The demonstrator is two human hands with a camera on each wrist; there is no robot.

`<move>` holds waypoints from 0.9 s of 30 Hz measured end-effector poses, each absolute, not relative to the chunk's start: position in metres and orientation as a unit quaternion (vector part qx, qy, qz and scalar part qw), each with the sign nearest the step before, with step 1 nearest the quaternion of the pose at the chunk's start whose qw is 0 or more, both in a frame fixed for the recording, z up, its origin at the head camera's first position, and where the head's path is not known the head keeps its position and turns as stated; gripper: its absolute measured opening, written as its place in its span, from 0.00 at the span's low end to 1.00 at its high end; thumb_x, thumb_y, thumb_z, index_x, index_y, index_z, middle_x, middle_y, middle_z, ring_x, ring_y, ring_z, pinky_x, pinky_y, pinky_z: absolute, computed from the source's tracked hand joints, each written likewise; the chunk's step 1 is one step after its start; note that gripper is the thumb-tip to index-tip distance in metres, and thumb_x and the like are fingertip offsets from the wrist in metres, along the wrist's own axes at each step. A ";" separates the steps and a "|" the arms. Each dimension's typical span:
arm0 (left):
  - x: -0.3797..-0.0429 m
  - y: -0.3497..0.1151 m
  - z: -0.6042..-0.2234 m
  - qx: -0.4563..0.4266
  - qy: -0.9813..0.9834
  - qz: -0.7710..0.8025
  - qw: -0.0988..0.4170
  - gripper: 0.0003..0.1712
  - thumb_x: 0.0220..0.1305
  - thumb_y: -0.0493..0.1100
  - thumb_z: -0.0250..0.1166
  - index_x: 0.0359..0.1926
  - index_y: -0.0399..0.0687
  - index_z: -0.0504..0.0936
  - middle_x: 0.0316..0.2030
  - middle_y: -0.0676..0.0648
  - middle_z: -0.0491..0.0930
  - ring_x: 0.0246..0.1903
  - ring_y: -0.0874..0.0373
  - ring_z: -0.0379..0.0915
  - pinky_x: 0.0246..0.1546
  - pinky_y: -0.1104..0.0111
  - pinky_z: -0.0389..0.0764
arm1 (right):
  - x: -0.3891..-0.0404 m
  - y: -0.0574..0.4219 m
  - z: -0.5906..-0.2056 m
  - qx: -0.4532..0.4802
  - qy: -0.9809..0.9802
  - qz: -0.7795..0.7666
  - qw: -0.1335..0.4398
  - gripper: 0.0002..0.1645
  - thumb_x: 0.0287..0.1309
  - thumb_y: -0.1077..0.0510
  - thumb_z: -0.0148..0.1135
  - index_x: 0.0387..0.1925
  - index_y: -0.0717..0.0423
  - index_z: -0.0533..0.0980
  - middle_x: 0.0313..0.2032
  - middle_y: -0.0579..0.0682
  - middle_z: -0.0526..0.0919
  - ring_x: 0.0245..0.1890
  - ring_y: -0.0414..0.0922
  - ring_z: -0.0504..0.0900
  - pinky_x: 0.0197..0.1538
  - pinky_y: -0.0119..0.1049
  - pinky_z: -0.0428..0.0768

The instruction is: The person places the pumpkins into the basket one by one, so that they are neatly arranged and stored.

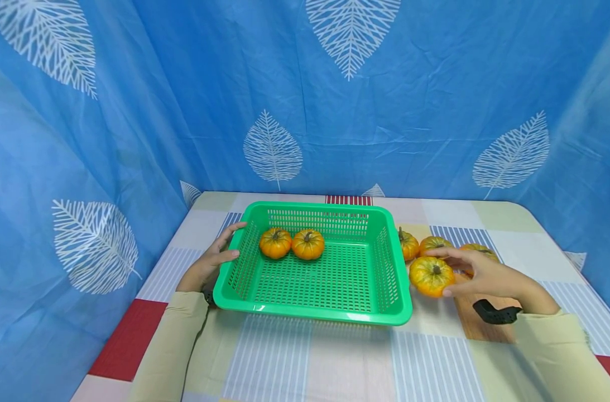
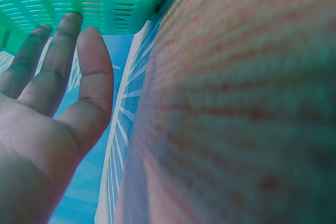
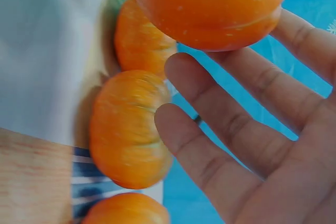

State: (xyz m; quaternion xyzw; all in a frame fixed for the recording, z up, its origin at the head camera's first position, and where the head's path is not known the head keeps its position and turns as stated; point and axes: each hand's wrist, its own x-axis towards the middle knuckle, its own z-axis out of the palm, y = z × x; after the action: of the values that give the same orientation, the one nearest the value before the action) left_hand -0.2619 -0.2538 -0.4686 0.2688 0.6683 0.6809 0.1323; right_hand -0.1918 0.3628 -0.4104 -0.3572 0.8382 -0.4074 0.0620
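Near the middle of a cloth-covered table (image 1: 355, 357), I see a green plastic basket (image 1: 310, 316) with slotted walls. Inside, between ten and twelve o'clock, two orange pumpkins (image 1: 308, 245) sit side by side. At the basket's nine o'clock, the person's left hand (image 1: 211, 259) has its fingers outstretched, touching the outer side. Well apart from it, at three o'clock, the right hand (image 1: 490, 274) pinches a yellow-orange pumpkin (image 1: 432, 276) between thumb and fingers, just outside the basket. At least three other pumpkins (image 1: 435, 244) lie from its eleven to two o'clock, some partly hidden. A wooden board (image 1: 478, 324) lies at four o'clock. Beyond, at twelve, hangs a blue curtain (image 1: 199, 72) patterned with white leaves.
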 end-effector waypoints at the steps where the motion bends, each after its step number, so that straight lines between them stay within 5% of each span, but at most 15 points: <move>1: -0.262 -0.254 -0.469 0.269 0.667 0.682 0.133 0.36 0.80 0.49 0.63 0.81 0.64 0.60 0.71 0.47 0.64 0.60 0.61 0.76 0.60 0.67 0.84 | -0.192 0.363 -0.409 -0.358 0.841 -0.401 0.057 0.48 0.52 0.74 0.80 0.74 0.56 0.75 0.68 0.24 0.74 0.60 0.27 0.79 0.58 0.20 0.80; 11: -0.261 -0.254 -0.469 0.265 0.660 0.688 0.143 0.36 0.80 0.48 0.63 0.81 0.64 0.59 0.71 0.46 0.64 0.60 0.60 0.77 0.60 0.65 0.85 | -0.188 0.369 -0.390 -0.306 0.886 -0.345 0.038 0.43 0.51 0.69 0.83 0.70 0.63 0.76 0.64 0.14 0.70 0.56 0.25 0.77 0.56 0.19 0.78; 27: -0.263 -0.255 -0.470 0.263 0.661 0.687 0.149 0.36 0.80 0.49 0.63 0.81 0.65 0.58 0.69 0.51 0.66 0.59 0.61 0.77 0.60 0.62 0.85 | -0.190 0.356 -0.372 -0.315 0.882 -0.351 0.016 0.43 0.52 0.70 0.82 0.70 0.65 0.76 0.62 0.19 0.76 0.54 0.27 0.80 0.55 0.18 0.79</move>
State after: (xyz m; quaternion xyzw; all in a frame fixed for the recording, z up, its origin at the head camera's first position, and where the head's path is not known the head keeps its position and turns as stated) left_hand -0.2626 -0.2547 -0.4696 0.2626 0.6606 0.6873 0.1487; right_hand -0.1901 0.3564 -0.3725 -0.3153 0.8817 -0.3506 0.0162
